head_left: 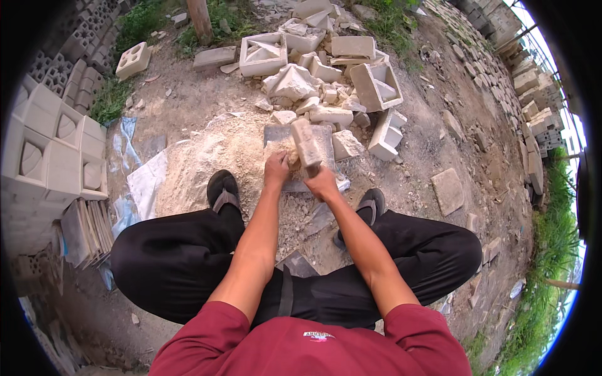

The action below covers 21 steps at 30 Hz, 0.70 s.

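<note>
Mallet (305, 141), blocky and pale, above the right part of a grey slab (327, 139) laid on the ground between the feet. Right grip (322, 182) clenched around the mallet at its near end, with the handle largely hidden by the fingers. Left grip (276, 168) over the left part of the slab, fingers curled close to pale crumbs (286, 149); impossible to tell from this view whether grasping a piece or merely bent. Both forearms bare, extended forward between spread knees in black trousers (169, 266).

To the left of the slab, and reaching its edge, a broad heap (216, 153) of pale powder and grit; beyond it to the left, a white sheet (148, 182). Just past the far edge of the slab, rubble (291, 83) in a loose pile, including a hollow block (262, 57) with its open side up and a tilted one to the right. Dark shoes (224, 190) on either side of the slab. At far left, stacked blocks (94, 141) with recessed faces, and thin panels (91, 232) leaning nearby. At far right, green grass (558, 244).
</note>
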Motion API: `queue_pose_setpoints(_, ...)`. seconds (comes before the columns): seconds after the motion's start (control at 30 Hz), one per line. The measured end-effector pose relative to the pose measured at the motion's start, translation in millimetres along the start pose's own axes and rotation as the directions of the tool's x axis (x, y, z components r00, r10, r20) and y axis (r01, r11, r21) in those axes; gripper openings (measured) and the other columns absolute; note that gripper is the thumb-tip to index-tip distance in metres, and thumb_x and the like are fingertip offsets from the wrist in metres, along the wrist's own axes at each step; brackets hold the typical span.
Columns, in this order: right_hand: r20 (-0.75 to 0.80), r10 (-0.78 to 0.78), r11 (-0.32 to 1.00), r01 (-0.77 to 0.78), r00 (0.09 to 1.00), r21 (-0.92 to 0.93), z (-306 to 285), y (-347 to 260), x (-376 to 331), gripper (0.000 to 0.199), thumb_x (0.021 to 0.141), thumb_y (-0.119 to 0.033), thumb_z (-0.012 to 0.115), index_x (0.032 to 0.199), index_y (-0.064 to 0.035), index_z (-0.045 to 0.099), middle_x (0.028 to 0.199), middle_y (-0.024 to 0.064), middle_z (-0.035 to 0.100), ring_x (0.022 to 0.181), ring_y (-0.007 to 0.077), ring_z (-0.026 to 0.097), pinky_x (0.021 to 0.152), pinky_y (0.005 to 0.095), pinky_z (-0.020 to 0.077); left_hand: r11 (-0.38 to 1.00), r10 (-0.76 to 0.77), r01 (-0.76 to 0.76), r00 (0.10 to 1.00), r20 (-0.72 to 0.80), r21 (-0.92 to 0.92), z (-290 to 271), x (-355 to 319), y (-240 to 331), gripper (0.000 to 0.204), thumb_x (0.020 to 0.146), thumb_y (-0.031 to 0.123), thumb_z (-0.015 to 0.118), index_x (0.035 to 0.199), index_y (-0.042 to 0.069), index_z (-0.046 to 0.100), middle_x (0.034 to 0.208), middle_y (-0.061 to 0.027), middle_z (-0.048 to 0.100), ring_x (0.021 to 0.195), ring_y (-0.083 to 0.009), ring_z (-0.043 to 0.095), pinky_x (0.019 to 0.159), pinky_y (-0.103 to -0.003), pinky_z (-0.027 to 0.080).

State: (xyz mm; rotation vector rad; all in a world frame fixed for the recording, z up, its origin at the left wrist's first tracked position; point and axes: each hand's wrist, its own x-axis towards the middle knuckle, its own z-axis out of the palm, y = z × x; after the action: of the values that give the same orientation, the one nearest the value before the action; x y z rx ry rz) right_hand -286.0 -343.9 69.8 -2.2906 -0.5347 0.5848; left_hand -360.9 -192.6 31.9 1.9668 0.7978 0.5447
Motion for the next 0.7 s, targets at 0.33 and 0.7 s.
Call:
queue_pose_setpoints(0.33,0.027,0.093,0.996,-0.093,0.995,-0.006,-17,12,6,0.043,0.066,-0.031,0.071,0.098,-0.0018,0.069,0.088,0.0192,0.071,0.085,0.0327,0.069,0.076,0.0385,0.0539,0.932,0.226,-0.223,0.974,0.024,0.286,-3,-29,7,0.040,0.086,0.021,0.062,0.122,0.004,0.060,0.130,-0.0204,0.052,0.119,-0.0375,0.049,0.102,-0.043,0.039)
queue_pose_setpoints(0.7,0.085,0.074,0.996,-0.078,0.994,0.045,-7,25,18,0.039,0.066,-0.027,0.071,0.094,0.0008,0.068,0.080,0.0167,0.069,0.069,0.0275,0.067,0.066,0.0369,0.0542,0.963,0.133,-0.170,0.975,0.178,0.210,-24,-6,-5,0.043,0.076,0.014,0.070,0.118,0.010,0.060,0.122,-0.0172,0.056,0.117,-0.0351,0.050,0.100,-0.045,0.039)
